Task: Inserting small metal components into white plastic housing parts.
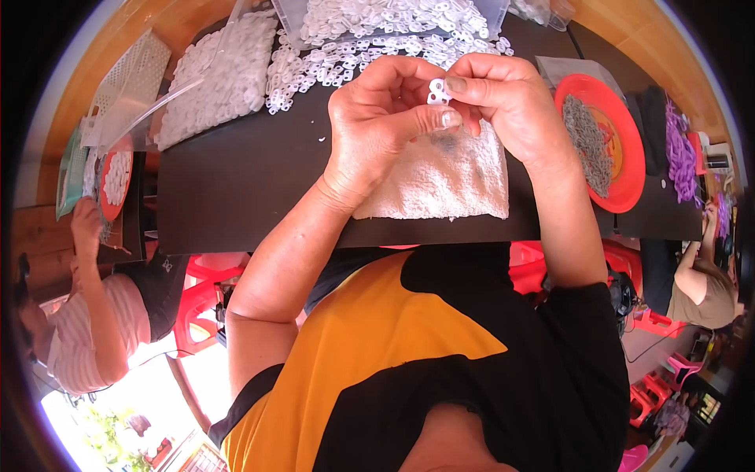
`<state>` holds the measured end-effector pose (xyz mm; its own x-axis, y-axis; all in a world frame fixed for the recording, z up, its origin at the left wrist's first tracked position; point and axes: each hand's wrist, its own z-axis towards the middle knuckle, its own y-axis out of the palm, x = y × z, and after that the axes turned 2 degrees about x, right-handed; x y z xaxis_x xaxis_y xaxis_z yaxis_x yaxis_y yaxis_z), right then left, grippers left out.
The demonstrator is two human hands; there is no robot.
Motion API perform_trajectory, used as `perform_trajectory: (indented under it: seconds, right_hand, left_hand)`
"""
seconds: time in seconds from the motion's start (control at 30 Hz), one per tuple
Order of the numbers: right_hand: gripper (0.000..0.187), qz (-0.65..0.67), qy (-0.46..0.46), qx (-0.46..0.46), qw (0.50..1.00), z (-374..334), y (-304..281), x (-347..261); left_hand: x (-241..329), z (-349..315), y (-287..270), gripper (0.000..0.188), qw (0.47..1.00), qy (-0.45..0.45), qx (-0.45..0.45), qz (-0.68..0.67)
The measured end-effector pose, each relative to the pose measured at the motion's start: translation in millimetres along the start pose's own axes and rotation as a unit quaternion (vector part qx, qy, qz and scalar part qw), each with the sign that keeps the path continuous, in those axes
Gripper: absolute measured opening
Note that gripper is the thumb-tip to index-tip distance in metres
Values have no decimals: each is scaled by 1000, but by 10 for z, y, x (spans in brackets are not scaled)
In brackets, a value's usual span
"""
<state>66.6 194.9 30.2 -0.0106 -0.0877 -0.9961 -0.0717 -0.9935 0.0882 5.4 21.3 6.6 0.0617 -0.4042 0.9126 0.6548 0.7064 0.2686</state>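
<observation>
Right now, you have both hands raised together over the dark tabletop (252,185), with a small white plastic piece (438,92) between their fingertips. Your left hand (377,118) comes at it from the left, the thumb lying just below the piece and the fingers curled behind; your right hand (503,90) has its thumb against the piece's right edge. Both sets of fingers are drawn in narrow around it, though you cannot tell exactly how the hidden fingertips grip. The piece shows dark round holes facing you. Beneath your hands, a white terry towel (440,193) lies flat near the table's front edge. Beyond them, loose white pieces (330,59) spread in front of a clear plastic bin (503,16), which is heaped with more of the same. To the left of that spread sits a broad block of closely packed white pieces (212,86). On your right, a red plate (635,177) holds a mound of small grey parts (588,149), with bundled purple strands (681,153) past it. Off to your far left, a seated co-worker's hand (86,224) is near a red dish (116,181) of white pieces.
</observation>
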Motion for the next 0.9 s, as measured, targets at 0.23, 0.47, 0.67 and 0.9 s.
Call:
perform_trajectory:
  seconds: [0.23,0.47,0.67,0.9]
  right_hand:
    - [20,24,12,-16,1000,-12,20,-7]
    - [19,12,2,-38,999,-32,3,-35]
    - [18,-54,-21,-2,998,-30,32,-28]
    - [19,-60,-29,-10,998,-21,33,-17]
  left_hand:
    - [44,-22,-5,30,1000,10,-1,-1]
    - [87,-4,-9,28,1000,5,-17,-10]
    - [75,13,-49,26,999,-40,16,22]
    - [65,43,-43,28,998,-66,-7,19]
